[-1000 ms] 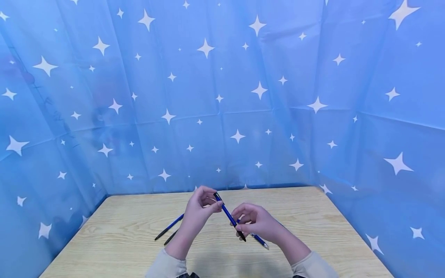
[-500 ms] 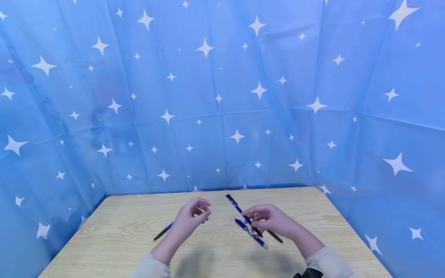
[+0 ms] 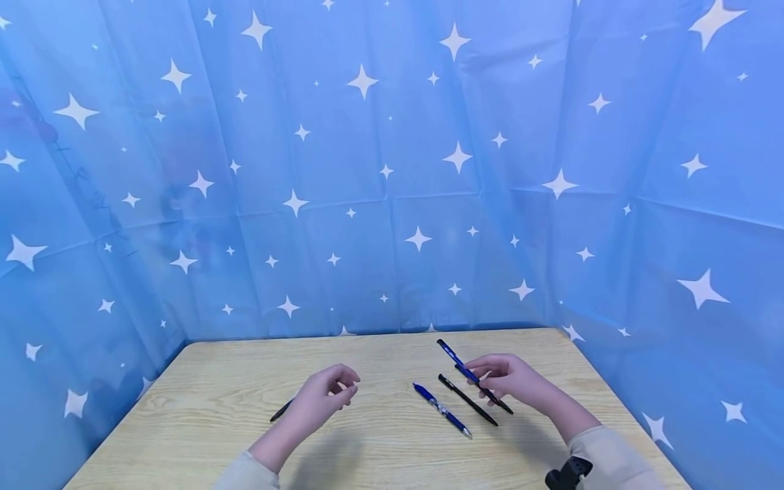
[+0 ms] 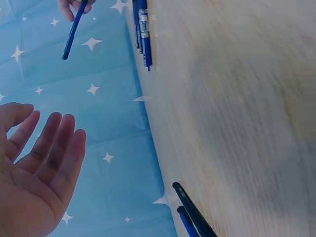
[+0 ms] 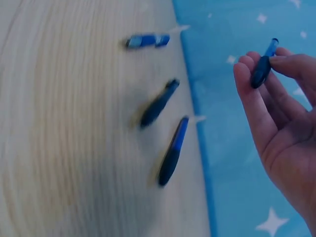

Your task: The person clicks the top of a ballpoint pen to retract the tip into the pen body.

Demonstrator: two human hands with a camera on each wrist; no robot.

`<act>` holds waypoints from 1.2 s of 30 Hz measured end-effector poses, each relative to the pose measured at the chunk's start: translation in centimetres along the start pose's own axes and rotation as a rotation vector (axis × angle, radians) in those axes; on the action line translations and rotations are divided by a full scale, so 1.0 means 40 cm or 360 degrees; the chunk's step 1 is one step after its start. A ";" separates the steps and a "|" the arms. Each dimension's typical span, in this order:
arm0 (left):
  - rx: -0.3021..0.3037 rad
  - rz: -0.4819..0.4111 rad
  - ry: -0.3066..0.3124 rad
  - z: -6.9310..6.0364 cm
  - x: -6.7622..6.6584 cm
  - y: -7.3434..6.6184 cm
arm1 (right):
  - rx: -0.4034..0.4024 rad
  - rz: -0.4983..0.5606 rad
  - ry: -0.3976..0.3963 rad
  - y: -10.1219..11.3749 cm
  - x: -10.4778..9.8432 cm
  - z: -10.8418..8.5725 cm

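Observation:
My right hand (image 3: 514,382) pinches a blue pen (image 3: 451,354) with a black grip between thumb and fingers, raised above the table's right side. Under that hand lies another blue pen (image 5: 171,157) with a black grip, partly covered in the head view. Left of it are a black pen (image 3: 468,400) and a blue pen with a printed barrel (image 3: 442,410), roughly parallel. My left hand (image 3: 318,401) hovers over the left half, fingers loosely bent, holding nothing. Behind its wrist a pen (image 3: 281,411) peeks out; the left wrist view shows a black pen (image 4: 193,210) and a blue pen (image 4: 186,221) there.
The light wood-grain table (image 3: 202,408) reaches back to a blue curtain (image 3: 343,170) with white stars, which also hangs along both sides. A dark strap device (image 3: 569,473) sits on the right sleeve.
Both hands held the blue pen at first. My left hand let go and drew back left; my right hand carried the pen rightward, uncovering the printed and black pens.

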State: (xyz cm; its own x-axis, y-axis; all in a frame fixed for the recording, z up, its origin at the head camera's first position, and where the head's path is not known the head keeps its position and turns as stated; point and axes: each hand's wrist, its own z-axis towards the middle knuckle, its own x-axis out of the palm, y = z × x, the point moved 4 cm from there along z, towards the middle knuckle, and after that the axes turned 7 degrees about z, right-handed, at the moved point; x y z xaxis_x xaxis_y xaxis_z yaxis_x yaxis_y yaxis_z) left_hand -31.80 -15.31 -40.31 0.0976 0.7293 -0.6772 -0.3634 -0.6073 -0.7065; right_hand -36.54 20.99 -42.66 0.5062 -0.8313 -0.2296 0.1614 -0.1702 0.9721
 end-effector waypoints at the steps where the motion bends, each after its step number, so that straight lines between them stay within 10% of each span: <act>1: -0.0004 0.0010 0.0007 -0.002 -0.001 0.003 | 0.0009 -0.0002 -0.0013 -0.007 -0.009 -0.001; 36: 0.0011 0.0079 -0.0027 -0.051 -0.035 0.062 | 0.0212 -0.0414 -0.0244 -0.179 -0.211 -0.023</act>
State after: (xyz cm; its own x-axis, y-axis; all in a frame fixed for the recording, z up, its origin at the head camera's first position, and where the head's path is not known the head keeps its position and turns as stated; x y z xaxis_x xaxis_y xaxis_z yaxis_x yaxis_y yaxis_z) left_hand -30.95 -18.50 -41.54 0.0637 0.7037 -0.7076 -0.3738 -0.6406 -0.6708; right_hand -41.19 29.70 -47.75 0.3275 -0.8190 -0.4712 0.1516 -0.4467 0.8818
